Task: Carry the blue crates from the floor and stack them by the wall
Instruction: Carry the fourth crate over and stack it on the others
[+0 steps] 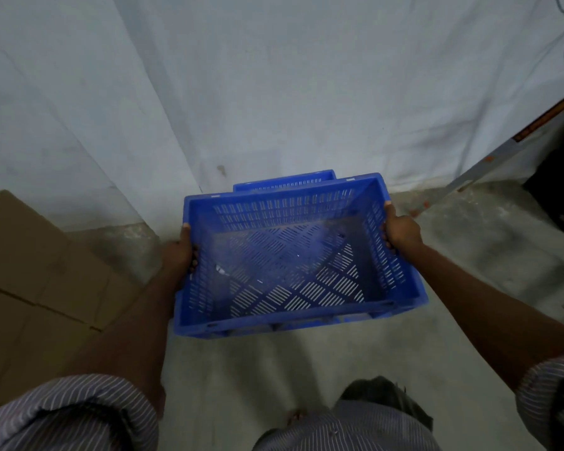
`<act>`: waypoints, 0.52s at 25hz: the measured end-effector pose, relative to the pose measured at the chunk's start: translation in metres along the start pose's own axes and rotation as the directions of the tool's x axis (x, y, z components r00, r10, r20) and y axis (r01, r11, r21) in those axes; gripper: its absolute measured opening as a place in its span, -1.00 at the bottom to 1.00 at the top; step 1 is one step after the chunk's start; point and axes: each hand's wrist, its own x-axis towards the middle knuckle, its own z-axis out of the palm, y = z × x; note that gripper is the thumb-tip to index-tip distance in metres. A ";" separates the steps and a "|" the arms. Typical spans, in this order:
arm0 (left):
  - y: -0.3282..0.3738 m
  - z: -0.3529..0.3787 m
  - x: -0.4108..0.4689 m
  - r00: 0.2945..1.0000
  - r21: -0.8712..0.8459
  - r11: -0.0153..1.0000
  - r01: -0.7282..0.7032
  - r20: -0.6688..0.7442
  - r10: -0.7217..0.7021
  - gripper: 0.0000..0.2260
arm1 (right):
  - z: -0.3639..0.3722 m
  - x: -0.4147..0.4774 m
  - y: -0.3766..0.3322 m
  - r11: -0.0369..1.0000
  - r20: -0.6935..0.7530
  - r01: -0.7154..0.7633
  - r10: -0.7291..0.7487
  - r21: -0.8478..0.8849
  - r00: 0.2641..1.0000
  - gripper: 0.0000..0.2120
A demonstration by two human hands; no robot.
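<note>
White sheeting (274, 92) hangs as the wall dead ahead, with grey concrete floor (453, 255) under me and cardboard boxes (30, 255) off to my left. I've got an empty slotted blue crate (290, 265) up in front of me, clear of the floor. My hands are well apart, one clamped on each end. The left hand (181, 252) grips the left end wall just under the rim, and the right hand (401, 229) grips the right end wall, thumb up on the rim. Both arms are stretched forward and down, the right reaching a touch farther out.

The crate's long axis runs across me, left to right, but it's skewed, with the right end swung nearer the wall. Peeking out just beyond its far rim is the second blue crate (284, 182), sitting low against the sheeting, long side along the wall. That's the target, I reckon: ahead and below. I'll need to swing the left end forward to square up, then lower straight on.
</note>
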 end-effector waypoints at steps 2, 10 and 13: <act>0.023 0.017 0.048 1.000 0.010 1.000 -0.002 0.011 0.002 -0.37 | 0.014 0.038 -0.024 1.000 0.008 -0.027 0.028 -0.010 1.000 -0.40; 0.075 0.114 0.226 0.998 0.041 0.997 0.063 -0.007 -0.063 -0.39 | 0.089 0.239 -0.087 0.997 0.098 -0.056 0.060 -0.043 0.993 -0.28; 0.094 0.140 0.277 0.994 0.045 0.994 0.104 -0.024 -0.103 -0.39 | 0.117 0.317 -0.102 0.987 0.157 -0.106 0.124 -0.120 0.980 -0.36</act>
